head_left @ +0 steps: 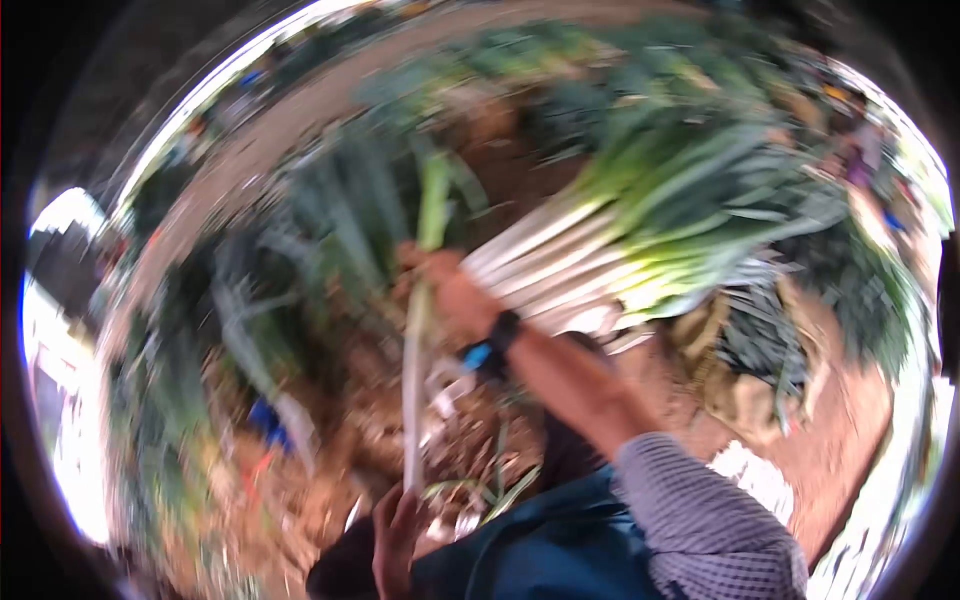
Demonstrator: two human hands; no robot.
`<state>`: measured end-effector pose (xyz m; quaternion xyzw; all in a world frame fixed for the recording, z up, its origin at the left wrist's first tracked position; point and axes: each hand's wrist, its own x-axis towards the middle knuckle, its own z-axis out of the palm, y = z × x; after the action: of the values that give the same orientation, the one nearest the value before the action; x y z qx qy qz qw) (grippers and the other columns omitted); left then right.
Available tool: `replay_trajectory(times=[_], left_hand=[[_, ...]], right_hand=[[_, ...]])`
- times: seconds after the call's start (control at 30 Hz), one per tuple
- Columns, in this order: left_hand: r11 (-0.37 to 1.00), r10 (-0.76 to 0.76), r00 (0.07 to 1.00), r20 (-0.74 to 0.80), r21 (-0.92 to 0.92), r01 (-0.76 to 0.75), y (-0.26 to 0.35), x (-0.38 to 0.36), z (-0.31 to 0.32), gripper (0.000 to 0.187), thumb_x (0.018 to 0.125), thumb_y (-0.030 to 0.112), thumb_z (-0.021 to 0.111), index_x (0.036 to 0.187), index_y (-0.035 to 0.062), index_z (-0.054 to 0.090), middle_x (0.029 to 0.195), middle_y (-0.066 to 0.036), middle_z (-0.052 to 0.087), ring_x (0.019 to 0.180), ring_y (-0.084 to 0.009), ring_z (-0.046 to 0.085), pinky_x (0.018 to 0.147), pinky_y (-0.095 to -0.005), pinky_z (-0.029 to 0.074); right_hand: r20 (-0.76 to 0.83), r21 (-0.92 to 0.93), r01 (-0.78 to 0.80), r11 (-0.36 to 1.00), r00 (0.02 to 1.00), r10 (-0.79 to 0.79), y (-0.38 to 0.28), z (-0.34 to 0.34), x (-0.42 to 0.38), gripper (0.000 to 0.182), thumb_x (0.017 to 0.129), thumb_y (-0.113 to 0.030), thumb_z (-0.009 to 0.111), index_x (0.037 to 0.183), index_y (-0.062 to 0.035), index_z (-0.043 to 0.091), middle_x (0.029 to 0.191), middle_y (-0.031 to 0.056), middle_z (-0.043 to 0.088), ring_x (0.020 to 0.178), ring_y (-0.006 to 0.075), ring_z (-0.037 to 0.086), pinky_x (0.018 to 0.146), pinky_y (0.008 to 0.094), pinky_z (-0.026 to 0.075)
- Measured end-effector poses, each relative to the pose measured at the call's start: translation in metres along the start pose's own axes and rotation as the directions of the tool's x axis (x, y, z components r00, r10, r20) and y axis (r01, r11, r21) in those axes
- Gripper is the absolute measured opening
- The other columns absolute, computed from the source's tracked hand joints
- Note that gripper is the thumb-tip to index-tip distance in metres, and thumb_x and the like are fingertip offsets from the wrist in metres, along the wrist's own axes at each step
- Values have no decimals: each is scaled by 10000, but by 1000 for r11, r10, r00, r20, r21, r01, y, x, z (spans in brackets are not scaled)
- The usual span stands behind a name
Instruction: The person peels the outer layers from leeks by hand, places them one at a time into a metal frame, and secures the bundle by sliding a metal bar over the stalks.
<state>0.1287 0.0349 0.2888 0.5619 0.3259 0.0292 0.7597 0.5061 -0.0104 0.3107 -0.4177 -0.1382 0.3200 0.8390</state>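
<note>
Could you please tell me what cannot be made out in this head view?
Head view:
Lower tip of the held leek: obscured by the left hand and blur.
Left forearm: cut off by the bottom edge.
Right hand: exact finger placement lost to blur.
Blue object, at left: too blurred to identify.

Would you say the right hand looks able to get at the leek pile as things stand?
Probably yes: the right hand appears close to the leek pile, with nothing visible between them, though it seems occupied gripping a single leek.
</note>
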Motion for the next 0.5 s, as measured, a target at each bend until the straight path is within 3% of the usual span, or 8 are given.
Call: replay_trajectory(times=[0.07,0.17,0.27,0.3,0.33,0.43,0.47,0.5], left_hand=[[982,111,989,95,144,-123,-35,15,-28,385,1021,245,590,1301,-18,619,748,25,583,626,-43,495,548,-216,392],[703,328,943,53,653,-281,-51,25,-31,384,1032,279,593,1290,-3,636,1015,-196,711,861,-212,701,708,-386,568],[759,394,916,77,534,-372,8,53,23,329,989,185,634,1227,-43,635,779,9,595,662,-71,550,578,-238,455],[668,433,895,109,628,-399,37,61,42,325,980,154,629,1249,-29,646,755,10,597,636,-65,531,559,-241,438],[564,464,875,136,716,-411,65,69,60,331,972,123,623,1270,-15,656,730,11,598,610,-59,513,540,-243,421],[482,595,766,243,655,-582,120,108,109,298,983,167,624,1213,-13,685,705,22,546,631,-69,471,552,-271,394],[424,627,715,309,634,-647,136,121,125,307,984,176,633,1221,-14,684,713,21,543,644,-68,470,559,-268,394],[384,627,689,363,625,-679,150,130,141,316,985,185,642,1228,-13,683,724,19,555,654,-65,473,565,-269,395]], right_hand=[[-88,156,-31,987,995,45,-20,-5,12,290,924,-321,767,1001,-48,704,779,64,673,622,181,664,552,324,527],[47,133,114,985,992,-121,-75,-30,31,288,914,-294,770,948,-26,669,786,117,678,628,217,662,571,335,555],[92,129,323,938,938,-336,-173,-42,36,288,949,-282,723,1024,-13,649,780,130,687,625,238,670,596,346,563],[194,139,429,893,872,-449,-218,-44,8,328,956,-287,716,1093,-3,625,829,146,700,734,258,703,670,375,598],[70,110,468,877,876,-477,-259,-46,-11,316,1001,-292,653,1118,0,621,882,147,707,849,278,714,780,390,609],[248,9,664,748,723,-645,-390,-122,-19,400,1014,-209,614,1296,49,497,1197,221,661,1105,388,666,973,505,563],[237,103,670,735,701,-672,-418,-102,-63,360,949,-268,675,1205,-18,636,1078,181,717,982,372,702,897,546,577],[228,81,694,716,686,-691,-442,-106,-88,400,947,-300,683,1227,-18,638,1121,181,713,1017,371,694,914,556,566]])
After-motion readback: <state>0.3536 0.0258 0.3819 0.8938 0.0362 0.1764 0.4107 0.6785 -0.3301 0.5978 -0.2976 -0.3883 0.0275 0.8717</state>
